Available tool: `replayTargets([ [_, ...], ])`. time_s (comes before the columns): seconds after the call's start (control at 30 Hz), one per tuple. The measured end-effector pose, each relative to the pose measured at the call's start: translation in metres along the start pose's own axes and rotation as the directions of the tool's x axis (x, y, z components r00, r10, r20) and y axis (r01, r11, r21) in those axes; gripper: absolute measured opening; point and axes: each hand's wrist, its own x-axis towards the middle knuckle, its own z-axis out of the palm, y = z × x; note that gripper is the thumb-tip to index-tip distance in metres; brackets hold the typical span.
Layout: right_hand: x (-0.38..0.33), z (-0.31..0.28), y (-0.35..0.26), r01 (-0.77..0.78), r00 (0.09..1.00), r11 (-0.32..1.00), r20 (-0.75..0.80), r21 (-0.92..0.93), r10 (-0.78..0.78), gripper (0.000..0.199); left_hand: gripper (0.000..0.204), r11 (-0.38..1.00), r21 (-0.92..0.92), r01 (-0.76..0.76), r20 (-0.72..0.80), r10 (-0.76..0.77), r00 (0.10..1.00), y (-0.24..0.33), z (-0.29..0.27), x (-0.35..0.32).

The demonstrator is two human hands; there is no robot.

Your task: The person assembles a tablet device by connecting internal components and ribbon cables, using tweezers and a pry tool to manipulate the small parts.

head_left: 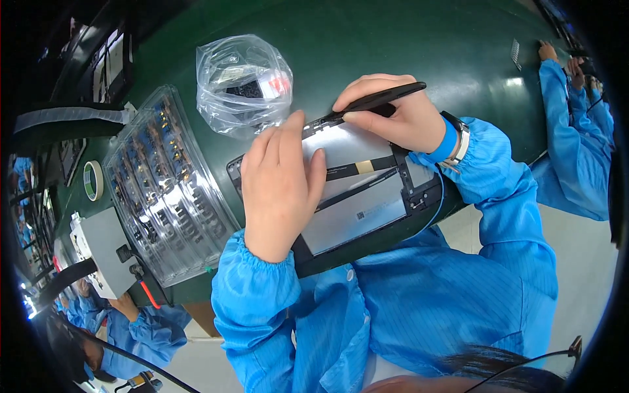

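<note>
An opened tablet [354,229] with silver inner panels and a black frame lies tilted on the green bench in front of me. My left hand [278,187] rests over its left part, fingers stretched out and touching its upper left edge. In my right hand [400,121] is a slim black pen-shaped tool [386,96], pinched between thumb and fingers. The tool's tip points at the tablet's far edge, close to my left fingertips. A blue wrist strap [447,141] with a thin blue cord circles my right wrist, beside a watch [461,145].
A clear plastic bag [242,85] with small parts stands beyond my left hand. Left of the tablet lies a clear tray [170,190] of several small circuit parts. Further left are a tape roll [93,181] and a grey box [108,252]. Co-workers [576,131] sit at both sides.
</note>
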Motion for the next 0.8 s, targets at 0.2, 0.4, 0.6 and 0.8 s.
replayTargets([
  [0.2, 0.002, 0.003, -0.002, -0.047, 0.999, 0.997, 0.022, 0.068, 0.045, 0.017, 0.043, 0.999, -0.023, 0.027, 0.015, -0.026, 1.000, -0.001, -0.003, -0.001],
  [0.4, -0.005, 0.015, -0.012, -0.212, 0.970, 0.913, -0.038, 0.348, 0.239, 0.018, 0.041, 0.997, 0.073, -0.040, -0.086, 0.046, 0.995, 0.002, -0.004, -0.007],
  [0.6, -0.003, 0.026, -0.014, -0.211, 0.968, 0.904, -0.047, 0.373, 0.245, 0.019, 0.041, 0.998, 0.044, 0.037, -0.014, -0.037, 0.999, 0.008, -0.032, -0.026],
  [0.8, -0.004, 0.019, -0.008, -0.074, 0.971, 0.854, -0.156, 0.515, 0.179, 0.020, 0.034, 0.876, 0.367, 0.311, -0.180, -0.262, 0.948, -0.054, -0.121, -0.068],
])
